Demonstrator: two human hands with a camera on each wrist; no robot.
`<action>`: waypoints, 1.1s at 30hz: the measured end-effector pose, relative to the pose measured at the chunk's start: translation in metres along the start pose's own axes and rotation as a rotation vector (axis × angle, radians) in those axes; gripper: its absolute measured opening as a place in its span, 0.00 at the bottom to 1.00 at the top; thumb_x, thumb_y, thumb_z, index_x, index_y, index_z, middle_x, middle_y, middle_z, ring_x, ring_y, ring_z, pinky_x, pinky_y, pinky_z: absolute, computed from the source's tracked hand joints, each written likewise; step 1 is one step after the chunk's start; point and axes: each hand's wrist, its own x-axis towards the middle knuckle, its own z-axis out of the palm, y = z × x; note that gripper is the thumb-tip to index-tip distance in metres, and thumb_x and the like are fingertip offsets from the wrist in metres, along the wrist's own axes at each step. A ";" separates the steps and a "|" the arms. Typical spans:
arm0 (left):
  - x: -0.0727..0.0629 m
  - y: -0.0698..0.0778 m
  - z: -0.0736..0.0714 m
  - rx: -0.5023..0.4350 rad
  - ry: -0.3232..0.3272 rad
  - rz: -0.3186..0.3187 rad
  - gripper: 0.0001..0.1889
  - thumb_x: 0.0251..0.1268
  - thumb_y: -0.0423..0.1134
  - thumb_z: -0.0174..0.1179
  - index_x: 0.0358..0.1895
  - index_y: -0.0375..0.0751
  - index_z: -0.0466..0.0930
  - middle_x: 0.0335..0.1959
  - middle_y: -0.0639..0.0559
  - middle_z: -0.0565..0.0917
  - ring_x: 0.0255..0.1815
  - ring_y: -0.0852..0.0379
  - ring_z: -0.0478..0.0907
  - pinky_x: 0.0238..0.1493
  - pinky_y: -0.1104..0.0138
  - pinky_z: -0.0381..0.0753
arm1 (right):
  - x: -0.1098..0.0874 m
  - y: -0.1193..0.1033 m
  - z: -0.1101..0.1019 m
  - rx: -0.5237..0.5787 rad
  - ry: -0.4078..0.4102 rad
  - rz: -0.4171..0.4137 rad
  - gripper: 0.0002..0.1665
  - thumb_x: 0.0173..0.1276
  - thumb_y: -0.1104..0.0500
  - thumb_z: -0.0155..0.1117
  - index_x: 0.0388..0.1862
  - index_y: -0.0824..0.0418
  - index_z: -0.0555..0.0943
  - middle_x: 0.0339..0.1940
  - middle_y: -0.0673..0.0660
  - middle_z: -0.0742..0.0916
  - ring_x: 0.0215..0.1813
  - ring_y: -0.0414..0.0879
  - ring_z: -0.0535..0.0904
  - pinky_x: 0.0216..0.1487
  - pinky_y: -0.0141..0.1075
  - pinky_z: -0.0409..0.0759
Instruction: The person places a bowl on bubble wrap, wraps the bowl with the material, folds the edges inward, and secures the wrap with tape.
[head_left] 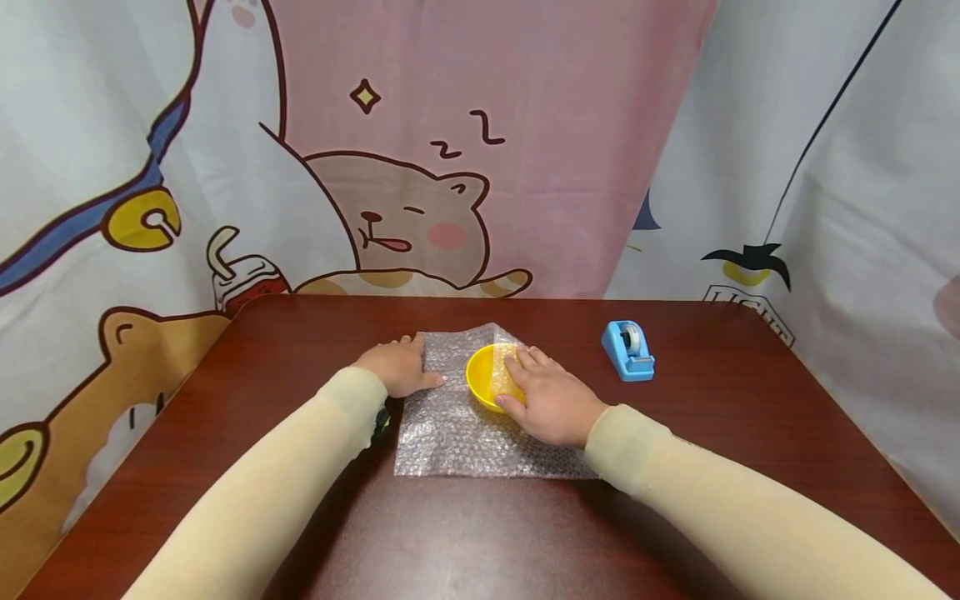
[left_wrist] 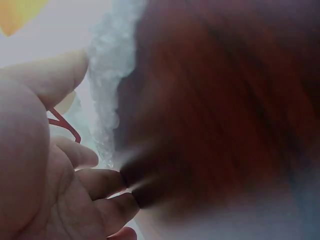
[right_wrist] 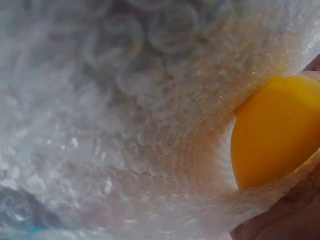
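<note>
A yellow bowl (head_left: 478, 377) sits on a sheet of clear bubble wrap (head_left: 442, 442), with the sheet's right side folded up over part of it. My right hand (head_left: 555, 402) lies with extended fingers on that fold, against the bowl's right side. The right wrist view shows the wrap (right_wrist: 125, 125) curving around the yellow wall of the bowl (right_wrist: 275, 135). At the sheet's left edge rests my left hand (head_left: 396, 368), its thumb on the wrap and its fingers stretched forward. Up close, the left wrist view has the left hand (left_wrist: 47, 165) beside the wrap's edge (left_wrist: 114, 55).
A light blue tape dispenser (head_left: 628, 352) with a roll in it stands on the dark brown table (head_left: 465, 533), to the right beyond my right hand. Behind the table's far edge hangs a cartoon-printed curtain (head_left: 585, 150).
</note>
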 end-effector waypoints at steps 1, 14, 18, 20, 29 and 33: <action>0.000 0.000 0.000 0.008 0.001 0.002 0.53 0.74 0.69 0.54 0.86 0.36 0.46 0.86 0.34 0.54 0.86 0.35 0.54 0.84 0.43 0.56 | 0.000 0.000 0.000 -0.001 -0.001 0.001 0.47 0.82 0.36 0.49 0.85 0.64 0.57 0.87 0.65 0.60 0.88 0.64 0.52 0.87 0.55 0.52; 0.001 0.003 0.001 0.020 -0.013 -0.009 0.48 0.76 0.68 0.53 0.86 0.39 0.51 0.86 0.33 0.52 0.86 0.34 0.54 0.83 0.41 0.57 | 0.001 -0.003 -0.003 0.015 -0.026 0.027 0.48 0.81 0.35 0.50 0.86 0.63 0.57 0.88 0.64 0.59 0.88 0.63 0.51 0.87 0.55 0.52; 0.000 0.004 0.001 0.000 -0.020 -0.013 0.48 0.76 0.67 0.54 0.86 0.39 0.50 0.87 0.34 0.51 0.86 0.34 0.53 0.83 0.41 0.56 | 0.001 -0.004 -0.004 0.023 -0.034 0.035 0.48 0.81 0.35 0.50 0.86 0.63 0.56 0.88 0.63 0.59 0.88 0.63 0.51 0.86 0.55 0.52; 0.000 0.005 0.001 0.000 -0.024 -0.013 0.48 0.76 0.67 0.54 0.86 0.39 0.50 0.87 0.33 0.51 0.86 0.34 0.52 0.83 0.41 0.56 | 0.001 -0.003 -0.004 0.028 -0.040 0.041 0.48 0.81 0.35 0.51 0.86 0.63 0.56 0.88 0.63 0.59 0.88 0.62 0.51 0.87 0.55 0.52; 0.000 0.007 0.000 0.016 -0.021 -0.020 0.48 0.76 0.65 0.55 0.85 0.37 0.52 0.86 0.33 0.53 0.85 0.33 0.54 0.82 0.40 0.58 | 0.001 -0.004 -0.006 0.032 -0.051 0.045 0.49 0.80 0.35 0.51 0.86 0.63 0.56 0.88 0.63 0.59 0.89 0.62 0.50 0.87 0.55 0.51; -0.002 0.009 -0.001 0.018 -0.019 -0.022 0.48 0.75 0.65 0.55 0.85 0.37 0.52 0.86 0.33 0.53 0.85 0.34 0.55 0.82 0.40 0.59 | 0.001 -0.004 -0.006 0.026 -0.048 0.041 0.49 0.80 0.35 0.51 0.86 0.64 0.56 0.88 0.63 0.59 0.89 0.63 0.50 0.87 0.55 0.51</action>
